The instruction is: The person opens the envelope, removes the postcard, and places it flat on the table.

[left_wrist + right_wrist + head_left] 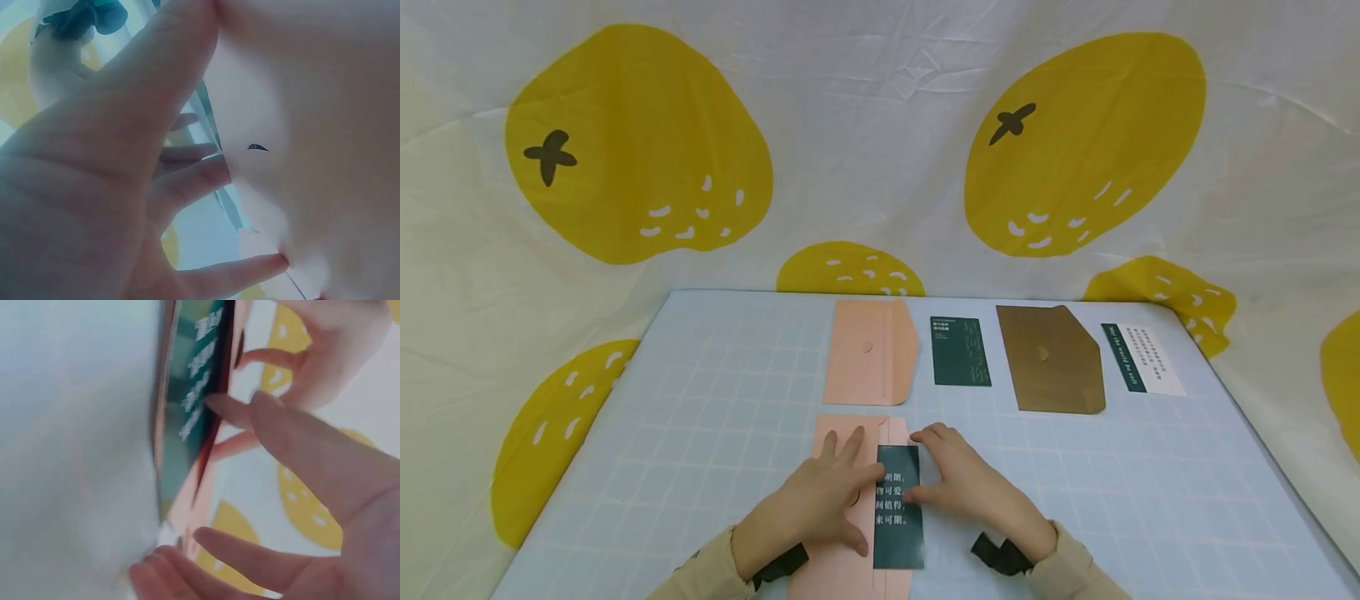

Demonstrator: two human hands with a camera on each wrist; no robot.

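A pink envelope [831,571] lies at the near middle in the head view, its flap spread to the right. A dark green card [899,548] with white characters lies over the flap, its left part hidden in the envelope's mouth. My left hand [820,500] rests on the envelope with fingers spread, one fingertip at the mouth's edge beside the card. At the card's right side is my right hand [966,479], its thumb touching the card and its other fingers loosely extended near the flap's upper end. In the right wrist view the green card [178,447] stands out from the envelope.
Behind lie another pink envelope [857,354], a small green card [958,354], a brown envelope [1052,367] and a white card with a green strip [1153,362]. The table [700,417] has a pale blue checked cover. A fruit-patterned cloth [865,167] hangs behind it.
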